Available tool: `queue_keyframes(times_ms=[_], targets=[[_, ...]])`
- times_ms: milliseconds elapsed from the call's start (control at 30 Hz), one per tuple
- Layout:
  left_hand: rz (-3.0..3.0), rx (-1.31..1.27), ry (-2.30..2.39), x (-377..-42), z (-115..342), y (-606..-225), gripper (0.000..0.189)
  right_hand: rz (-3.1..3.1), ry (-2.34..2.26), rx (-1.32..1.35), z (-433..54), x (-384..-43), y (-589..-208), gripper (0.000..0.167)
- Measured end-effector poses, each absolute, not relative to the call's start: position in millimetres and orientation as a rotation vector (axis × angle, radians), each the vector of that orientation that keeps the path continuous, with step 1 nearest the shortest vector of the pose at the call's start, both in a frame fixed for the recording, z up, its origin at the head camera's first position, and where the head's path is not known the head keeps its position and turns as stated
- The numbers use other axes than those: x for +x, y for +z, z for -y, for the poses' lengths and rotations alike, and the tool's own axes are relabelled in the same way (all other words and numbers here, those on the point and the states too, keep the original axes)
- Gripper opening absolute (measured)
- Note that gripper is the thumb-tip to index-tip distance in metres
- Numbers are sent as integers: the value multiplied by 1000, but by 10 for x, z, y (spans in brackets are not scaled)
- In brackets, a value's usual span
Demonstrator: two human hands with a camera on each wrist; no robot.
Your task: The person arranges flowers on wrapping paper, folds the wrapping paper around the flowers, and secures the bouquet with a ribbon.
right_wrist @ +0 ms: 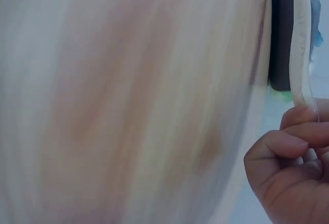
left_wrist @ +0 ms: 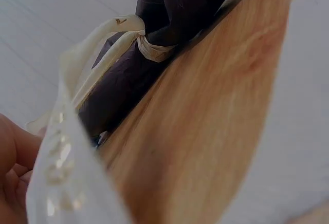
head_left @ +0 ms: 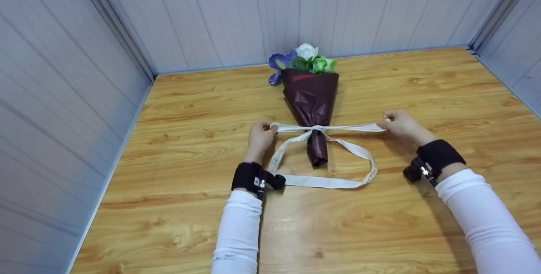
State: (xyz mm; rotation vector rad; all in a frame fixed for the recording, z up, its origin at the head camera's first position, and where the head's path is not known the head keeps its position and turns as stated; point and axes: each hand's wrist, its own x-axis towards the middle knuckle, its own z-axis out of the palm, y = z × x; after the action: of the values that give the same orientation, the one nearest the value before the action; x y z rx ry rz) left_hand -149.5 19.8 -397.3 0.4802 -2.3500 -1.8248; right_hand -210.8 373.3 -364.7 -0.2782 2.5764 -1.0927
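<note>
A bouquet in dark maroon wrapping (head_left: 310,96) lies on the table, its flowers (head_left: 305,59) pointing to the back wall. White ribbon (head_left: 355,128) with printed letters is knotted round its narrow neck, a loop standing out on each side of the knot (head_left: 318,128). My left hand (head_left: 260,138) pinches the end of the left loop. The right loop's end is pinched by my right hand (head_left: 403,125), its fingers (right_wrist: 295,144) curled in the right wrist view. Both loops stretch nearly straight between the hands. The ribbon's tails (head_left: 325,182) curve below the bouquet's stem end, partly behind the left wrist camera.
The wooden table (head_left: 177,223) bears the bouquet near its middle. Pale panel walls (head_left: 211,16) rise at the back and on both sides. Black wrist straps with small cameras (head_left: 274,181) sit on both wrists, the left one over the ribbon in the head view.
</note>
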Motion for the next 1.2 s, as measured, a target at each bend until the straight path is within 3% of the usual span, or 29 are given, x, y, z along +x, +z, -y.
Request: queue_keyframes(times_ms=[333, 1200], targets=[[2191, 639, -2087, -1473, -228, -3940, 3, -2695, -973, -355, -3891, -2178, -3664, 34], [2179, 762, -1903, -1348, -368, -3883, 16, -2822, -905, -408, -3950, -2215, -3698, 23]])
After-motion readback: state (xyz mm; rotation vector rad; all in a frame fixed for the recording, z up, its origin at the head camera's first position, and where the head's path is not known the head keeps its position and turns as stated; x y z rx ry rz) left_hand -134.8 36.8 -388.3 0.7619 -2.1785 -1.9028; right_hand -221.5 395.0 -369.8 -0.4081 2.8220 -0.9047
